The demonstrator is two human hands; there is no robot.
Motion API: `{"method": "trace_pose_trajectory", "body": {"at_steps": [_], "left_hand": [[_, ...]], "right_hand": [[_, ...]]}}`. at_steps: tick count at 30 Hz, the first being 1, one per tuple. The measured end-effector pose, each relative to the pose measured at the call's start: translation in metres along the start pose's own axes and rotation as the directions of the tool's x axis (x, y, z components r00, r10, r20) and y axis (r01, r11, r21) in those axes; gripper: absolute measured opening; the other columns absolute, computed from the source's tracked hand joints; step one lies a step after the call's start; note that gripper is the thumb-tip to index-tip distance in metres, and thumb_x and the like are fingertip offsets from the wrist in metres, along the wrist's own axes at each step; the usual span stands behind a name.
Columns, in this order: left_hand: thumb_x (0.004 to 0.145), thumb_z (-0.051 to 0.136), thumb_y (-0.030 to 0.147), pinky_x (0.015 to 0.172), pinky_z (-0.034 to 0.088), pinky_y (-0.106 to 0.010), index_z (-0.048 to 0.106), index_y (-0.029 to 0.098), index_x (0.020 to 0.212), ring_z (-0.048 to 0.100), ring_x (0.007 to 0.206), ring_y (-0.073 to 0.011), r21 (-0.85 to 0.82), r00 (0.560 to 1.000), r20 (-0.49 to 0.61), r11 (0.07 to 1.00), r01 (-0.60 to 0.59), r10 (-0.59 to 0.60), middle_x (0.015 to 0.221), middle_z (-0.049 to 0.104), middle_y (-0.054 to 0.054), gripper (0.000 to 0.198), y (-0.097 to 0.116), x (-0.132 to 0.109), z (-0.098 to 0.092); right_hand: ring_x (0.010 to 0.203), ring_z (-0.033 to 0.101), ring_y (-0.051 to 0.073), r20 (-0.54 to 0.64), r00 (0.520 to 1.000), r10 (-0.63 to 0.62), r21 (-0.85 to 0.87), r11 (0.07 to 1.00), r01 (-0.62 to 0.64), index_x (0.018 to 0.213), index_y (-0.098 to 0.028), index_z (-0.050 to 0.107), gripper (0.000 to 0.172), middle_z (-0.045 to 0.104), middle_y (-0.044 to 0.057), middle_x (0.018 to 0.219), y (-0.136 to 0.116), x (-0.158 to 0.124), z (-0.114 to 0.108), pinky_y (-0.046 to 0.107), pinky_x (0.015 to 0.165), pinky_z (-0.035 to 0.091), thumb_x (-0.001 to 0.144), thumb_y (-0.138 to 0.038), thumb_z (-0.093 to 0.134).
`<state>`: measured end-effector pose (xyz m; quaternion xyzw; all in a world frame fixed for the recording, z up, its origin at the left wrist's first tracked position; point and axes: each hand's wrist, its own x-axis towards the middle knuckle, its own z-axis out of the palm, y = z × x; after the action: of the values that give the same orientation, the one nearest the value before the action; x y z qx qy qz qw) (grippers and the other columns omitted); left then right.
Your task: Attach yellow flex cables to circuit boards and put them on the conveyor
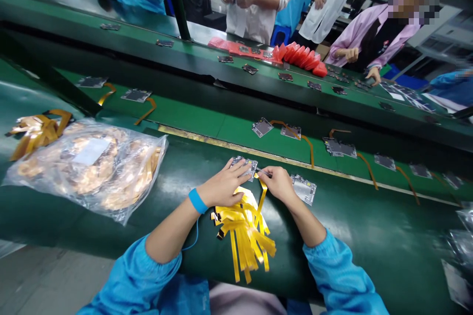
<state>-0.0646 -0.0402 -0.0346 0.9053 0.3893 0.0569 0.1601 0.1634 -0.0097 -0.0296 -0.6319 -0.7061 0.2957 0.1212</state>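
My left hand (227, 184) lies with its fingers spread over a grey circuit board (252, 169), holding it down against the green bench. In a pinch, my right hand (278, 183) grips a slim dark tool (263, 172), tweezers by its look, at the board's right edge. A yellow flex cable (262, 196) runs down from just below that tool; whether it is joined to the board I cannot tell. Under my left palm and towards me lies a loose bunch of yellow flex cables (244, 236). Another circuit board (303, 189) rests just beyond my right wrist.
A clear plastic bag of flex cables (92, 167) lies to the left, beside a loose cable bundle (37, 130). Boards with cables attached (334, 146) sit along the green belt (207, 120). Across it are red bubble-wrap pouches (301, 56) and several people. Clear bags edge the right side.
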Motion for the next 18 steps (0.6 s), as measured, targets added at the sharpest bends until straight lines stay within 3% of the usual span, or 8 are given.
{"method": "trace_pose_trajectory", "body": {"at_steps": [7,18], "left_hand": [[0.089,0.062,0.03,0.124,0.019,-0.069,0.041,0.023,0.159,0.024,0.156,-0.0427,0.031,1.0,-0.004,0.999,0.011,-0.01,0.17,0.029,-0.016,0.074,0.006,0.001,0.002],[0.091,0.061,0.037,0.122,0.018,-0.069,0.046,0.022,0.155,0.027,0.154,-0.0454,0.068,0.998,-0.04,0.997,0.043,-0.04,0.167,0.032,-0.018,0.068,0.016,0.004,0.006]], "right_hand": [[0.08,0.072,0.022,0.007,1.0,-0.001,-0.002,1.0,0.001,0.088,-0.026,0.081,0.021,0.08,0.001,0.087,0.002,0.0,-0.001,0.027,0.064,0.043,0.092,-0.038,0.063],[0.084,0.073,0.023,-0.004,1.0,-0.029,-0.006,1.0,0.029,0.091,-0.027,0.08,0.019,0.08,0.001,0.09,0.002,-0.002,0.001,0.027,0.066,0.043,0.094,-0.037,0.064]]}}
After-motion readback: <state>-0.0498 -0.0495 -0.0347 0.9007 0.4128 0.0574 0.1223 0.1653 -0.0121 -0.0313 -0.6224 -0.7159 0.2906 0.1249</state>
